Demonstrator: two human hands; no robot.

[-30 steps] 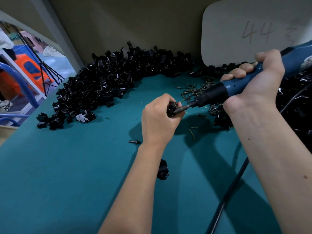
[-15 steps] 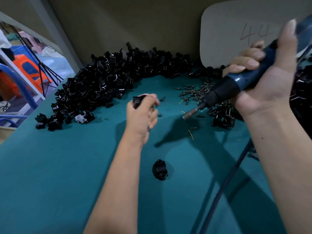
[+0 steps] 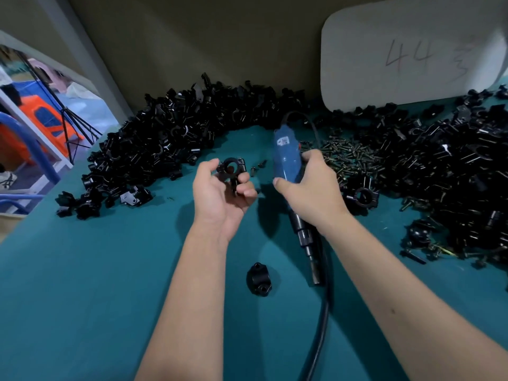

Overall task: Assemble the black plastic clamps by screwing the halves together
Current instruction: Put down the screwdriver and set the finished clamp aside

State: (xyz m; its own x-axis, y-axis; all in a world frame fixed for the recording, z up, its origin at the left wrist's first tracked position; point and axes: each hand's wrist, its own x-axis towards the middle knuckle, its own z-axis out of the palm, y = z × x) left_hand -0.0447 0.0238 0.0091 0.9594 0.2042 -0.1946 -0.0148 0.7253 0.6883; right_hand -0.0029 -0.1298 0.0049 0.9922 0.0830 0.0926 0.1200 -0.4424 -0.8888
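Note:
My left hand (image 3: pixel 220 193) holds a black ring-shaped clamp (image 3: pixel 230 167) at its fingertips, palm turned up, above the teal table (image 3: pixel 96 284). My right hand (image 3: pixel 310 188) grips a blue electric screwdriver (image 3: pixel 287 158), body pointing away and its black bit end (image 3: pixel 313 262) pointing back toward me, low over the table. A single black clamp half (image 3: pixel 259 279) lies on the table below both hands. A pile of screws (image 3: pixel 346 155) sits right of the screwdriver.
Large heaps of black clamp parts curve along the back left (image 3: pixel 170 144) and fill the right side (image 3: pixel 445 174). One assembled clamp (image 3: pixel 362 196) lies by my right wrist. The tool's black cable (image 3: pixel 321 325) runs toward me. A white board (image 3: pixel 406 53) leans on the back wall.
The screwdriver has left the clamp, swung round and come down low, bit now pointing toward me. My left hand has turned palm up, showing the clamp at its fingertips.

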